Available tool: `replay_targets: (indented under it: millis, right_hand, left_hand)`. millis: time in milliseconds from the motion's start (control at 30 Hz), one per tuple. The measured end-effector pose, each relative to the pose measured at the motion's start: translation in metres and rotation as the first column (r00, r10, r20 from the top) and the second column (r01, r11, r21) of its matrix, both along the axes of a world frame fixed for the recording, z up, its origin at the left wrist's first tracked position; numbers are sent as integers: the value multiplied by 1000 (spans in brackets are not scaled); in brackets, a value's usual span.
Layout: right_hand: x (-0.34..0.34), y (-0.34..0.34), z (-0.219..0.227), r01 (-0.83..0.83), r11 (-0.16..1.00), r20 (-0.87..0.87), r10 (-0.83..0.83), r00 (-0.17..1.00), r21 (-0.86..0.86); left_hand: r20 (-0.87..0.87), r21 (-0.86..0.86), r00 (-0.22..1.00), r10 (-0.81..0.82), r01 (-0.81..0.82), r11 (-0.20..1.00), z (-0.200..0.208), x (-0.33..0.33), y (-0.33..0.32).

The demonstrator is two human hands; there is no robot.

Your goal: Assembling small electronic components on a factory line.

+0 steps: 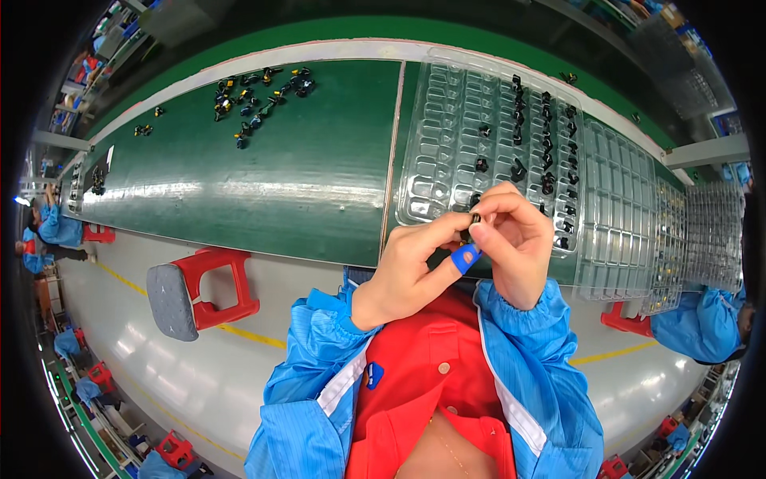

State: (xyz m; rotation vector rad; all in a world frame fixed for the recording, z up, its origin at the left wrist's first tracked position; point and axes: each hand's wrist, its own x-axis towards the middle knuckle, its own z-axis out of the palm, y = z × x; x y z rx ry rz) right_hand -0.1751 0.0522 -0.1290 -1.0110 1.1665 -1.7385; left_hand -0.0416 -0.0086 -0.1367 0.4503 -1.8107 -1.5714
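Observation:
My left hand (419,262) and my right hand (517,239) meet in front of my chest, fingers pinched together. Between their fingertips is a small black part (471,228), mostly hidden, so its exact kind cannot be made out. Blue tape or a finger cover (465,258) wraps my left thumb. Just beyond my hands lies a clear plastic compartment tray (437,104). Several small black parts (547,144) sit in its right-hand columns, and a few are scattered in the middle ones.
On the green table (319,160) to the left lies a loose group of small black parts with yellow bits (247,104). More clear trays (614,191) line the right. A red stool with grey cushion (173,302) stands at left. Co-workers in blue (698,323) sit at both sides.

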Motion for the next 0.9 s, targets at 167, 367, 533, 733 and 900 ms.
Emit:
replay_targets:
  millis: [167, 367, 533, 733, 900]
  right_hand:
    - [-1, 0, 0, -47, 997, 156, 38, 987, 59]
    - [-1, 0, 2, -62, 997, 158, 53, 986, 53]
    - [3, 1, 6, -54, 995, 63, 49, 997, 85]
    - [7, 0, 8, 2, 1000, -97, 0, 995, 24]
    - [3, 0, 5, 4, 1000, -36, -4, 999, 0]
  left_hand:
    - [24, -50, 999, 21, -20, 999, -1, -2, 0]
    - [-21, 25, 1000, 12, -11, 1000, -4, -1, 0]
    - [38, 118, 999, -32, 28, 993, -1, 4, 0]
    - [-100, 245, 989, -106, 127, 961, -4, 4, -2]
    - [-75, 189, 988, -134, 145, 971, 1, 2, -2]
